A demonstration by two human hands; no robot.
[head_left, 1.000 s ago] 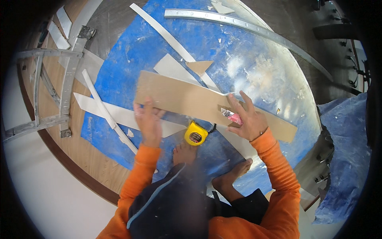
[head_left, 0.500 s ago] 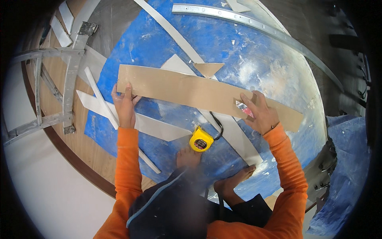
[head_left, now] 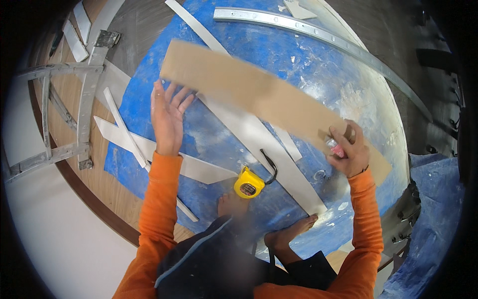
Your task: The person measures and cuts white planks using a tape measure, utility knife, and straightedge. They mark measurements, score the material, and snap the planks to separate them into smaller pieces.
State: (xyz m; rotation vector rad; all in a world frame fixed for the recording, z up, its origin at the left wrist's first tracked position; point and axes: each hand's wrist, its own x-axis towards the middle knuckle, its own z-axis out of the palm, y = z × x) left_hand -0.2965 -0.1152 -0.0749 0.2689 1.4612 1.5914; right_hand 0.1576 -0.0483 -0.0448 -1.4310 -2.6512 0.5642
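A long brown-faced plasterboard strip (head_left: 249, 84) is held up at a slant, its left end higher in view. My right hand (head_left: 351, 149) grips it near its right end. A small silver and pinkish-red object (head_left: 335, 147) is pinched in the same hand; its kind is not clear. My left hand (head_left: 169, 117) is open, palm up and fingers spread, just below the strip's left part; fingertips are at or near its lower edge. Below the strip, a yellow tape measure (head_left: 248, 183) with a black wrist cord lies by my feet.
White plasterboard offcuts (head_left: 271, 149) lie across a blue, paint-spattered sheet (head_left: 199, 144). A perforated metal profile (head_left: 318, 34) curves along the far side. At left stands a grey metal ladder-like frame (head_left: 87, 107). Blue sheeting (head_left: 433, 209) is bunched at right.
The strip has tilted, its left end rising away from me and its right end coming down. My left hand has gone from gripping the left end to open fingers. My right hand keeps its hold.
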